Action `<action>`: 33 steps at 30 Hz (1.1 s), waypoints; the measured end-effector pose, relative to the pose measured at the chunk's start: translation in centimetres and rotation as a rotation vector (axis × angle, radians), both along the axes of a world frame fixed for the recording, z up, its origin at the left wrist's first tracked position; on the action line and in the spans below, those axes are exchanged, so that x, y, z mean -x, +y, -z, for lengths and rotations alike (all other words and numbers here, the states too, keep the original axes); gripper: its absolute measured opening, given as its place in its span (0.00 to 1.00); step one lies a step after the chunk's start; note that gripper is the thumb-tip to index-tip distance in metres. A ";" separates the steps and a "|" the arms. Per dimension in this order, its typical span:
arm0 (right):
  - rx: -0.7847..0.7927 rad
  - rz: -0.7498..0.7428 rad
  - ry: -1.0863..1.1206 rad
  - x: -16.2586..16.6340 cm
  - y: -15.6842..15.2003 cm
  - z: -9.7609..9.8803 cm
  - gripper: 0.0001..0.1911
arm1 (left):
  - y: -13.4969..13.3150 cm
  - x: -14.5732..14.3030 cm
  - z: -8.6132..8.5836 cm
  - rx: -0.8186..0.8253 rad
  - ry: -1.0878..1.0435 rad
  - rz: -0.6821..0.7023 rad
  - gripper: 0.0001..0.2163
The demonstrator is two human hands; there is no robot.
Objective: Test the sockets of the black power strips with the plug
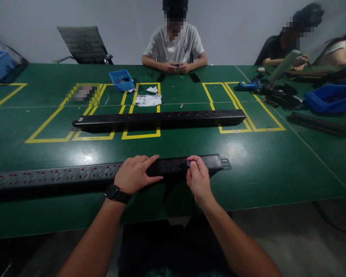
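A long black power strip point(60, 176) with red switches lies along the near edge of the green table point(262, 161). My left hand point(134, 174) rests flat on top of it, fingers stretched out toward the right. My right hand point(198, 177) is closed in a pinch on a small dark tool point(183, 163) whose tip touches the strip's top near its right end. A black watch point(117, 193) sits on my left wrist.
A second black power strip point(161, 118) lies across the yellow taped boxes mid-table. Beyond it are white papers point(148, 100) and a small blue tray point(121, 80). A person sits opposite; two others work at the far right beside a blue bin point(331, 98) and tools.
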State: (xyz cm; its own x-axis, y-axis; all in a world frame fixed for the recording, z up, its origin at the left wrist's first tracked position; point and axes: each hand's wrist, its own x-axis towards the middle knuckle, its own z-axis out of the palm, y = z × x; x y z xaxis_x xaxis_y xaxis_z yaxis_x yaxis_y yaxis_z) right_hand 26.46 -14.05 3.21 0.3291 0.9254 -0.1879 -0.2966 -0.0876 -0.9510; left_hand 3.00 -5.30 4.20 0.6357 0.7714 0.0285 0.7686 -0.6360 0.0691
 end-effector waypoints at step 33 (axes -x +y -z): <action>-0.082 -0.003 -0.241 -4.7 -0.1 -8.5 0.08 | 0.4 0.0 -0.2 0.024 -0.005 0.022 0.35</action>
